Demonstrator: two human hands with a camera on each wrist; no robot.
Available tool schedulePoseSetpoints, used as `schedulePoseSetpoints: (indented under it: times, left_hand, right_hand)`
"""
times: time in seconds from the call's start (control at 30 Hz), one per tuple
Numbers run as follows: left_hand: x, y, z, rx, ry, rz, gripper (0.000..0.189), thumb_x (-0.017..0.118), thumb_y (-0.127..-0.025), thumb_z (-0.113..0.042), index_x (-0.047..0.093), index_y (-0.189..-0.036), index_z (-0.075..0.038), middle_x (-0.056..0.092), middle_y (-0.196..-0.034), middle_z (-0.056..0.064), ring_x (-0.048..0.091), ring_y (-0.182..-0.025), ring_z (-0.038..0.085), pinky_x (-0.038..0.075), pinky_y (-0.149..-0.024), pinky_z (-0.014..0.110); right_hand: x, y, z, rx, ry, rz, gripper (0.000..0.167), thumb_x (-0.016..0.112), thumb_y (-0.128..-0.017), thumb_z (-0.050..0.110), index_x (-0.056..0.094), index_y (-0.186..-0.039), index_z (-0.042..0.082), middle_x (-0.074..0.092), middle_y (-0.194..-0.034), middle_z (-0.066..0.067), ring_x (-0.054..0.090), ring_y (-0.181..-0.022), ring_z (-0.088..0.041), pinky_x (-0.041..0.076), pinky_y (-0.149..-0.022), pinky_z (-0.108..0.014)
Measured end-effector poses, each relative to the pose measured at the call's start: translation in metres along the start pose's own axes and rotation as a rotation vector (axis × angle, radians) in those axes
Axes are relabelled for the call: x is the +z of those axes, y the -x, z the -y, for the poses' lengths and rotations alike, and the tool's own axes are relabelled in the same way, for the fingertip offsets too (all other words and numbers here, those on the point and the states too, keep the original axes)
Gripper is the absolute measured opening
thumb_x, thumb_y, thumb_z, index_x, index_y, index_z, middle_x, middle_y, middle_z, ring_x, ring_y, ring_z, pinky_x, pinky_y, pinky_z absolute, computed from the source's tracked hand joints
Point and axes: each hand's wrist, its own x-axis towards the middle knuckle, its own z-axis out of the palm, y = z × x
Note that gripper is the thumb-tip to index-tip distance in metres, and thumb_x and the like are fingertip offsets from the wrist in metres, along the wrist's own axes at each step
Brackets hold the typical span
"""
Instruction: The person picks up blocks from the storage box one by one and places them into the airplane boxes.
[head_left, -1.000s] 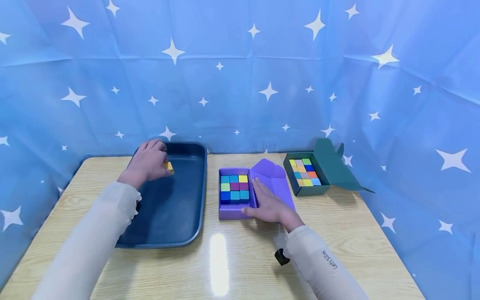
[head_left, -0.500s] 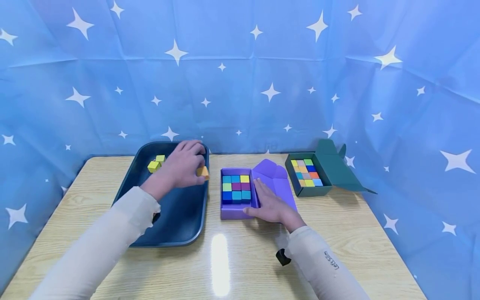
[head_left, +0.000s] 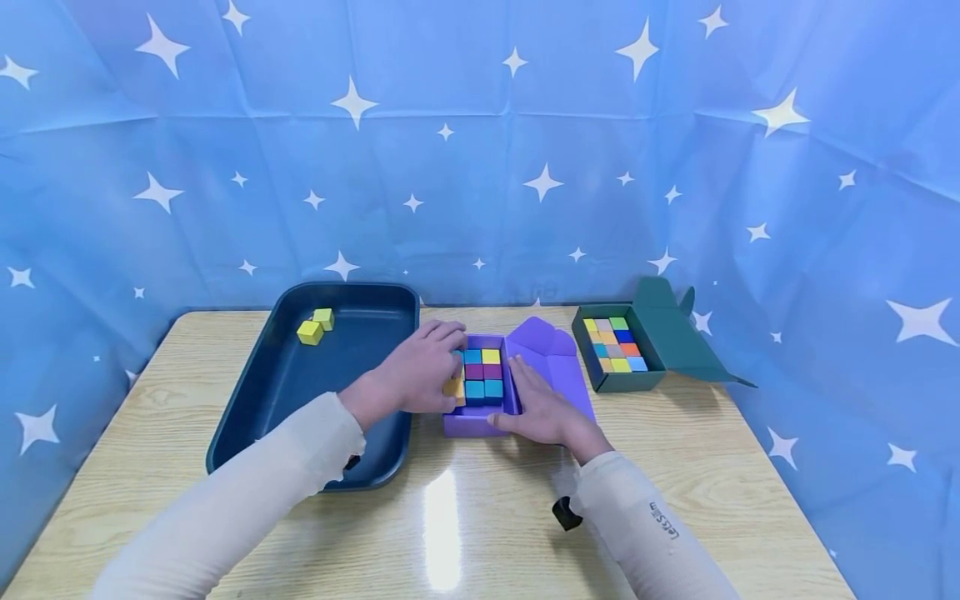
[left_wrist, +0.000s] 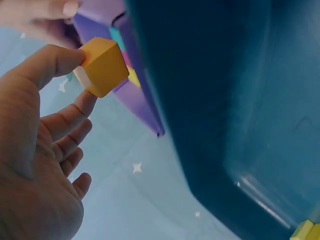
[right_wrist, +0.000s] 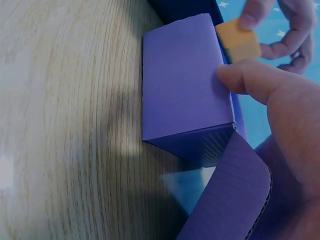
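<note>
My left hand [head_left: 412, 375] pinches an orange-yellow cube [left_wrist: 104, 67] between thumb and fingertips, over the left side of the open purple box [head_left: 474, 426]. Inside that box sit several cubes in teal, blue, purple-red and yellow; the left hand covers its left column. My right hand [head_left: 546, 414] rests along the box's right wall with its fingers stretched out. Its thumb touches the top edge of the front wall in the right wrist view. Under that hand, the purple lid [head_left: 567, 377] lies folded back to the right.
A dark blue tray [head_left: 307, 458] stands left, with two yellow cubes [head_left: 310, 332] at its back. At the back right, an open green box [head_left: 628, 382] holds several coloured cubes, its lid [head_left: 670, 337] spread rightward. A star-patterned cloth [head_left: 465, 167] hangs behind the table.
My left hand has carried the orange-yellow cube rightward from above the tray to the purple box. The two yellow cubes behind it now show. My right hand stays in place.
</note>
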Motion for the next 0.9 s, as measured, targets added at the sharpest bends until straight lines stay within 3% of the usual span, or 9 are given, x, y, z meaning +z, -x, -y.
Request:
schedulePoseSetpoints:
  times: [0.4,0.67,0.9]
  left_hand:
    - [0.02,-0.011,-0.009,-0.004,-0.022,0.098,0.038,0.075,-0.078,-0.05,0.076,-0.099,-0.018,0.054,-0.139,0.004,0.031,-0.143,0.025,0.024,-0.121,0.045]
    - [0.018,-0.02,-0.011,-0.056,-0.021,0.194,0.047,0.076,-0.078,-0.05,0.072,-0.109,-0.014,0.053,-0.139,0.004,0.033,-0.141,0.024,0.026,-0.121,0.044]
    - [0.019,-0.026,-0.012,-0.069,-0.056,0.243,0.043,0.075,-0.08,-0.044,0.071,-0.111,-0.015,0.053,-0.14,0.003,0.035,-0.138,0.023,0.026,-0.121,0.043]
  right_hand:
    - [-0.001,0.0,0.0,-0.011,-0.023,0.0,0.105,0.063,-0.086,0.052,-0.004,-0.157,0.013,-0.005,-0.166,-0.008,0.003,-0.153,-0.031,0.017,-0.121,-0.057]
    - [0.0,0.0,-0.001,-0.016,-0.027,-0.005,0.105,0.063,-0.086,0.052,-0.004,-0.157,0.012,-0.004,-0.166,-0.009,0.004,-0.153,-0.032,0.018,-0.12,-0.059]
    - [0.0,-0.001,0.0,-0.005,-0.018,0.002,0.106,0.062,-0.086,0.054,-0.004,-0.157,0.013,-0.003,-0.166,-0.009,0.004,-0.153,-0.032,0.017,-0.12,-0.058]
